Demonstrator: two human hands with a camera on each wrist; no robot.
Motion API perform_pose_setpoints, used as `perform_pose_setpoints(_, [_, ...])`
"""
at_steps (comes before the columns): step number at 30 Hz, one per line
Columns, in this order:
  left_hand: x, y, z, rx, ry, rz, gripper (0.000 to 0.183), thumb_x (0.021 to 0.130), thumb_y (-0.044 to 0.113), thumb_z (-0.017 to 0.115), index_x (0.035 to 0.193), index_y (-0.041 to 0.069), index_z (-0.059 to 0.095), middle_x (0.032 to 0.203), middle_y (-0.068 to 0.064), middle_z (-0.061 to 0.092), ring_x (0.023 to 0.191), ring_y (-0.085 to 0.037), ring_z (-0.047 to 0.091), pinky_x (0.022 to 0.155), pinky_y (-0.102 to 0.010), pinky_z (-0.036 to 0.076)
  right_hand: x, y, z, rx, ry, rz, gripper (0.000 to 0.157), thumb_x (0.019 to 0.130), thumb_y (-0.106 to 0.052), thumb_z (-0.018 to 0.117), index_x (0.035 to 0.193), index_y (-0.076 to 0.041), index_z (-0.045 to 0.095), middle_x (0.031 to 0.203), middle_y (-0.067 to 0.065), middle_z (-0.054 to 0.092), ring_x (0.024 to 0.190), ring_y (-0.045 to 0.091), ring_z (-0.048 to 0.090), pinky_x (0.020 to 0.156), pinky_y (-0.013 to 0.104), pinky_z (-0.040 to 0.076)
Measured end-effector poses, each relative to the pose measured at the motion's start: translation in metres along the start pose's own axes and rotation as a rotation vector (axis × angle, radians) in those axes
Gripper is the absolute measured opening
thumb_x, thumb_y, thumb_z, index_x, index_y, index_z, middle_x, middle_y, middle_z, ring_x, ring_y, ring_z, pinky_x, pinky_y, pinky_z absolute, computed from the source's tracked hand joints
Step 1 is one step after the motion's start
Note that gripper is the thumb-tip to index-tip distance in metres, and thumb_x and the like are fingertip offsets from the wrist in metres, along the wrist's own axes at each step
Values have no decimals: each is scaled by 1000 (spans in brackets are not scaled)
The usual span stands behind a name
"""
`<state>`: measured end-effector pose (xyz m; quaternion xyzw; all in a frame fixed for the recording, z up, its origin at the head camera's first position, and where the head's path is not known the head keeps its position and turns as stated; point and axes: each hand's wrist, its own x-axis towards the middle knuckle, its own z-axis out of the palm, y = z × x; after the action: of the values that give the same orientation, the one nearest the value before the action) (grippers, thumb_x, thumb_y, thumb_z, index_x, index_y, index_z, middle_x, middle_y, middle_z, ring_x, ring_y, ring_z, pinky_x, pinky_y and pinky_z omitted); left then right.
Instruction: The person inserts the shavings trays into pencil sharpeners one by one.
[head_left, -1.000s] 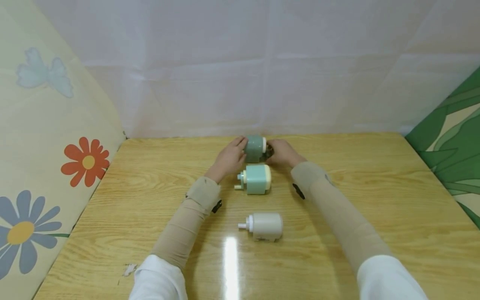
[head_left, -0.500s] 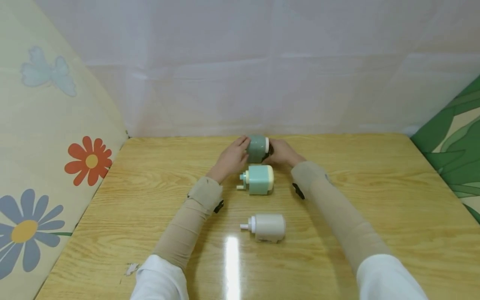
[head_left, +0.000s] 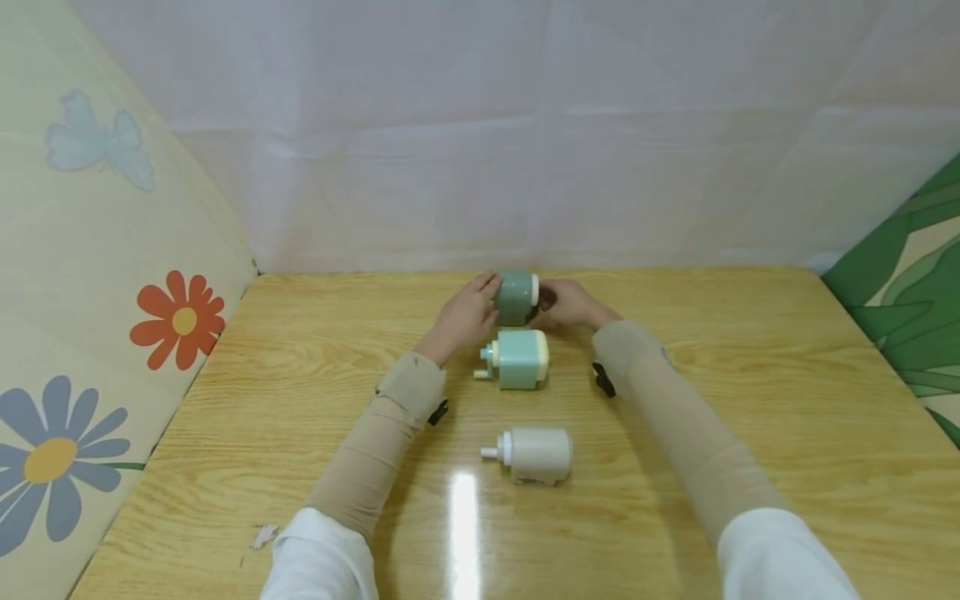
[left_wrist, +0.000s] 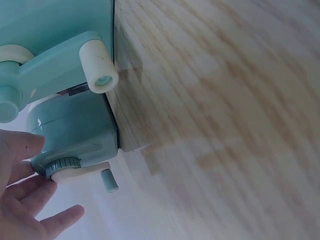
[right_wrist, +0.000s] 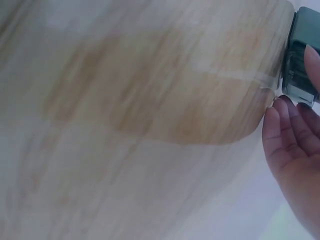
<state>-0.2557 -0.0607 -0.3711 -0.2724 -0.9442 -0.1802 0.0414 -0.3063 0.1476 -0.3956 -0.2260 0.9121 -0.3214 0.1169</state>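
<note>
A dark green crank pencil sharpener (head_left: 515,297) lies between both hands at the table's far edge. My left hand (head_left: 467,315) grips its crank end; in the left wrist view the fingers (left_wrist: 37,192) sit around the ribbed collar, cream crank arm below. My right hand (head_left: 568,302) holds the opposite, white-rimmed end. In the right wrist view, the thumb overlaps a dark see-through part (right_wrist: 298,75) of the sharpener, with the fingertips beside its lower edge. Nearer me lie a mint sharpener (head_left: 517,360) with a cream end and a beige sharpener (head_left: 540,454), cranks pointing left.
The wooden table (head_left: 712,375) ends at a pale cloth backdrop (head_left: 525,150). Flower-printed panels (head_left: 67,333) stand at the left and a leaf-printed panel (head_left: 915,317) at the right. A worn patch (head_left: 262,536) marks the table near the left sleeve.
My right hand and forearm have shifted slightly right, widening the gap at the dark sharpener's white-rimmed end. The left hand keeps its grip, and the two nearer sharpeners stay put.
</note>
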Motion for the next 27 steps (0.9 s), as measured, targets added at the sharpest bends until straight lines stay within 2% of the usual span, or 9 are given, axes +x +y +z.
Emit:
perform_pose_setpoints(6, [-2,-2,1,-5,3,4,55,91,11,54,138,-3,32,141,-20,33,129,-28,33,104,-33,31,0,-1,1,50,9,27,52,71,-12,78,116,2,57,95,14,60,88,25,53,80,39,46])
perform_pose_setpoints(15, [-4,-1,2,-15,-37,5,55,92,12,53,139,-3,30,143,-19,30,129,-28,33,103,-33,32,0,-3,7,232,-8,89,60,69,-4,78,122,4,51,113,21,57,102,30,53,90,39,45])
perform_pose_setpoints(19, [-3,1,1,-36,-44,10,56,91,12,54,139,-4,30,143,-20,29,129,-28,32,103,-34,33,-2,-6,5,200,-7,94,58,70,-3,77,121,5,51,111,21,57,101,31,53,89,40,45])
perform_pose_setpoints(24, [-1,-2,0,-86,-56,7,57,92,14,53,141,-3,28,144,-22,26,132,-30,27,106,-37,28,-6,-6,1,108,-5,32,54,72,-7,75,119,6,52,104,22,58,95,32,53,84,43,45])
perform_pose_setpoints(27, [-3,-6,-2,-96,-58,0,60,93,20,52,143,1,24,145,-24,22,133,-33,22,107,-41,24,-11,-3,-3,71,-15,-5,62,76,-11,73,129,5,44,114,25,53,101,36,51,87,46,44])
